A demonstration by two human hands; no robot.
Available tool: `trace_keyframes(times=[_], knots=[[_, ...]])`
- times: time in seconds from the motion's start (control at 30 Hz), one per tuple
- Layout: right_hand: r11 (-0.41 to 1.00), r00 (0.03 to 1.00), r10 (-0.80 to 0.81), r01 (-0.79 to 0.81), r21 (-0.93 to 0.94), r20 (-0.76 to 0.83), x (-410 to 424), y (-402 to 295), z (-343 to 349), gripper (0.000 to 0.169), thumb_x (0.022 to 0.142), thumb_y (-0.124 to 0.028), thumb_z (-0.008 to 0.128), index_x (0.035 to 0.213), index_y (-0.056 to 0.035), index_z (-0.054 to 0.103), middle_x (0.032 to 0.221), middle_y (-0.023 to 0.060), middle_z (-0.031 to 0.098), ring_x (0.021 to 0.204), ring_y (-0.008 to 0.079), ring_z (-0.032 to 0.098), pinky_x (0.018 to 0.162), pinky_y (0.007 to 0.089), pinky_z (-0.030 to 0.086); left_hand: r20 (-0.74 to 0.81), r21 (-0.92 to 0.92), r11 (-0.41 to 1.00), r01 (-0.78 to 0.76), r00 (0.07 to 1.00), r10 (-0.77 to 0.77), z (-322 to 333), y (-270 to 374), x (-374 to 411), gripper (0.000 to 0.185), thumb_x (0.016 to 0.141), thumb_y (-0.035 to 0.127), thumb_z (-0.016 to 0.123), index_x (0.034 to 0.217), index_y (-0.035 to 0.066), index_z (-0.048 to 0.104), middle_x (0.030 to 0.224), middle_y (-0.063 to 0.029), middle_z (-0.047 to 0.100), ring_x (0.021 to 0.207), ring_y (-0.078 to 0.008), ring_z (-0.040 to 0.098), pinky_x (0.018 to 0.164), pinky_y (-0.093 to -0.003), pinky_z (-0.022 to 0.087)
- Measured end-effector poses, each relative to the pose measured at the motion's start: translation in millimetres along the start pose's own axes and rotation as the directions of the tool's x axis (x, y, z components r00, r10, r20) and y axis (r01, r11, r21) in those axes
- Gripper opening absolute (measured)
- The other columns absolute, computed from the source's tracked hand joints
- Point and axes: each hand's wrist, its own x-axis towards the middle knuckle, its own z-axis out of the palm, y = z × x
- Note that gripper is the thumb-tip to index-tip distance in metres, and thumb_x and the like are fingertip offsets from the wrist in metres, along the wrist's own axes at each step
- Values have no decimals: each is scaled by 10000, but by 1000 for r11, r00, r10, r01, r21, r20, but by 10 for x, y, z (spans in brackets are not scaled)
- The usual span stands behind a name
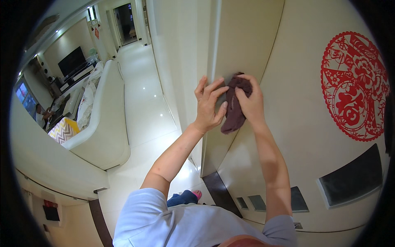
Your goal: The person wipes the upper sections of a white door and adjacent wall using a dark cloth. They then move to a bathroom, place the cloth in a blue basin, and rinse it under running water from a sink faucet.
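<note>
My right hand (253, 100) grips a bunched dark maroon cloth (235, 112), thumb on top and fingers wrapped over its upper end. The cloth's lower end hangs free in front of a cream door frame (247, 34). Just left of it is my left hand (209, 103), its fingers spread. The tips of its index finger and thumb meet the cloth's left edge; whether they press on it I cannot tell. Beside my right forearm stands a cream door (290, 123) bearing a red paper-cut decoration (355, 86) and dark inset panels (351, 177).
A cream sofa (108, 123) with patterned cushions backs onto the glossy tiled walkway (142, 92) at left. Beyond it are a television (72, 61) and a seated person (42, 115). A dark threshold strip (216, 186) lies at the foot of the frame, near my pink-shod foot (197, 194).
</note>
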Motion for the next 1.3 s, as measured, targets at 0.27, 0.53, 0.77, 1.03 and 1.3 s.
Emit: trace_keyframes(times=[0.27,0.53,0.77,1.03,1.3], knots=[[998,999,3,-1,59,-33,-404,-445,366,318,869,-16,558,1186,-11,540,1080,67,601,983,148,574,888,290,465,89,-432,900,55,996,-18,-334,18,-112,739,926,534,541,1481,89,339,1516,-182,329,1435,-413,204,1155,-516,181],[995,981,-91,83,50,173,-388,-189,1703,519,942,-374,530,1314,-18,465,1239,155,447,1191,292,435,1053,375,327,20,-691,675,258,941,-339,-910,-713,-504,681,917,248,672,1450,62,291,1435,-143,377,1305,-260,424,1104,-404,332],[945,984,-38,91,-315,171,-10,4,2831,584,924,-261,574,1434,-50,381,1437,184,363,1319,348,352,1115,445,269,-149,-658,652,378,783,-604,-1532,-2286,35,467,875,12,625,1315,41,471,1312,-111,484,1205,-231,499,1042,-353,397],[828,999,-6,29,-560,43,231,353,3115,516,877,-142,619,1362,-56,466,1421,185,378,1297,369,373,1083,469,313,-167,-225,967,122,972,-162,-680,-3066,390,554,839,143,656,1365,139,483,1464,-174,342,1272,-387,382,1066,-490,331],[670,988,-147,58,-740,-55,646,521,3007,566,910,-175,596,1427,-61,395,1495,207,305,1385,392,286,1120,483,271,-218,-279,784,554,759,-613,-551,-4209,680,455,905,207,615,1331,96,501,1299,-203,449,1200,-388,443,1034,-460,369]])
